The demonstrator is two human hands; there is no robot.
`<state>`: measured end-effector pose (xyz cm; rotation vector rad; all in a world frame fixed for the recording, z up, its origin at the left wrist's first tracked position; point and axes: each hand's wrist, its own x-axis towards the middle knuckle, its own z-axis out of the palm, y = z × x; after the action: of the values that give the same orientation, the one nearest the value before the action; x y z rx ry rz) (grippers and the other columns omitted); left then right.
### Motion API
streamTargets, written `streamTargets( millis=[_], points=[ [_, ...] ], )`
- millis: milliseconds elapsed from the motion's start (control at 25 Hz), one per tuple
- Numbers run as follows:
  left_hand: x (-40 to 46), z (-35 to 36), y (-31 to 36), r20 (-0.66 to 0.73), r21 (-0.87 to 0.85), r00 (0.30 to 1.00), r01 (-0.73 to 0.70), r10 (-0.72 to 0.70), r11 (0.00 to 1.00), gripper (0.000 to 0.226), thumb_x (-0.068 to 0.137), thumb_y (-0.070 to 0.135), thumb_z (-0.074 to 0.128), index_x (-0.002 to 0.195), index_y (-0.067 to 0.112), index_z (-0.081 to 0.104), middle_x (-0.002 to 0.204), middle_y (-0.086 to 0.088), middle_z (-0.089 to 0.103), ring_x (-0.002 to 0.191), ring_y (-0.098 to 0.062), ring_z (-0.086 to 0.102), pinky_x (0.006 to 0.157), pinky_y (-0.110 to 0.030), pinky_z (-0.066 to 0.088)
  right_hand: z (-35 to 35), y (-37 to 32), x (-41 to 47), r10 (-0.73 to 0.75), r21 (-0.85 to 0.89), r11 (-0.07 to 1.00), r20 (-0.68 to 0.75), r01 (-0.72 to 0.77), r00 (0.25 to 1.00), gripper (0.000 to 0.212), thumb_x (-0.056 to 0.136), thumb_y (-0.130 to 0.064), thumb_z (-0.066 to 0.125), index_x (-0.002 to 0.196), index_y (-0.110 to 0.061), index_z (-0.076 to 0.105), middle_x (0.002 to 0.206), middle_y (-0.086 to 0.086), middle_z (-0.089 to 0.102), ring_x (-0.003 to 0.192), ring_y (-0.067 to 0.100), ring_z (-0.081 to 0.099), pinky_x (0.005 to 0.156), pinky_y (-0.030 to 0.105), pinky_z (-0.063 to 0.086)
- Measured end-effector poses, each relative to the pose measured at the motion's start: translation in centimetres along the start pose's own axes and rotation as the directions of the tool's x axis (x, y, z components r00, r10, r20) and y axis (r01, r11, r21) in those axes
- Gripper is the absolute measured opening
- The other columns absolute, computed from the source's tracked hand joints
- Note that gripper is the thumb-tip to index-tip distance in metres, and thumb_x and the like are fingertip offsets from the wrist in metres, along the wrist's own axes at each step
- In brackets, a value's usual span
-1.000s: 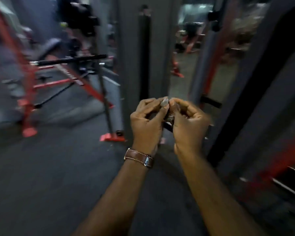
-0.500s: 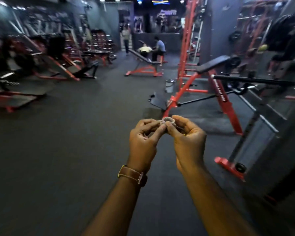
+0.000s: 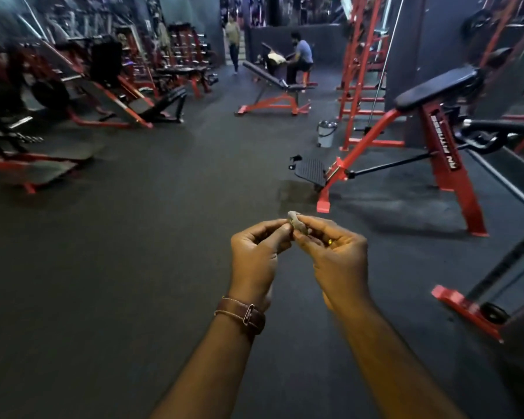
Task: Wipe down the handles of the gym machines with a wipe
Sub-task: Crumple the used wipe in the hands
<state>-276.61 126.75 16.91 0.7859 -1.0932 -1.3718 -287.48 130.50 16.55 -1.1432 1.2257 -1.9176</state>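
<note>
We pinch the small crumpled wipe (image 3: pixel 297 224) between our left hand (image 3: pixel 256 257) and right hand (image 3: pixel 335 258), both grips closed on it, apparently between machines, so next we carry it to a handle, perhaps on the red machine (image 3: pixel 436 131) far right.

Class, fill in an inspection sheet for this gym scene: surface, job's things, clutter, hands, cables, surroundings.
Surface: dark rubber floor, with a pale patch near the red machine's foot.
Job's things: small crumpled wipe, pinched between both hands.
Clutter: lidded bin on the floor beside the red rack.
Hands: left hand and right hand both pinch the wipe; brown watch strap on the left wrist.
Cables: one thin cable running down the red rack.
Surroundings: red incline bench, padded red machine; people at the far end.
</note>
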Motion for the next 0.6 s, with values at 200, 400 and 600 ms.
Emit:
streamTargets(
  millis=[200, 400, 600],
  points=[
    [15.2, 0.6, -5.3, 0.010, -0.019, 0.999, -0.033, 0.033, 0.999, 0.012, 0.087, -0.005, 0.068, 0.097, -0.004, 0.074, 0.100, -0.019, 0.074, 0.097, -0.029, 0.073, 0.085, -0.038, 0.059, 2.3, 7.8, 13.3, 0.034, 0.033, 0.999, -0.024, -0.033, 0.999, 0.029, 0.083, 0.007, 0.071, 0.111, -0.001, 0.072, 0.107, 0.009, 0.075, 0.105, 0.023, 0.071, 0.094, 0.044, 0.056],
    [33.3, 1.9, -9.1, -0.041, 0.013, 0.999, -0.011, 0.011, 1.000, 0.013, 0.085, -0.008, 0.070, 0.096, -0.002, 0.075, 0.100, -0.018, 0.075, 0.098, -0.030, 0.073, 0.082, -0.036, 0.058, 5.3, 15.1, 30.1, 0.122, 0.037, 0.992, 0.007, -0.122, 0.992, 0.027, 0.084, 0.009, 0.070, 0.110, 0.000, 0.072, 0.104, 0.009, 0.076, 0.102, 0.024, 0.072, 0.093, 0.045, 0.057],
    [49.5, 2.0, -12.6, -0.124, 0.005, 0.991, 0.043, -0.042, 0.999, 0.015, 0.088, -0.006, 0.066, 0.098, 0.000, 0.076, 0.099, -0.016, 0.076, 0.099, -0.029, 0.072, 0.082, -0.033, 0.058, 9.4, 22.5, 45.5, 0.165, 0.011, 0.986, 0.056, -0.165, 0.985, 0.027, 0.083, 0.010, 0.070, 0.106, -0.002, 0.074, 0.101, 0.007, 0.077, 0.099, 0.020, 0.073, 0.089, 0.036, 0.059]
  ],
)
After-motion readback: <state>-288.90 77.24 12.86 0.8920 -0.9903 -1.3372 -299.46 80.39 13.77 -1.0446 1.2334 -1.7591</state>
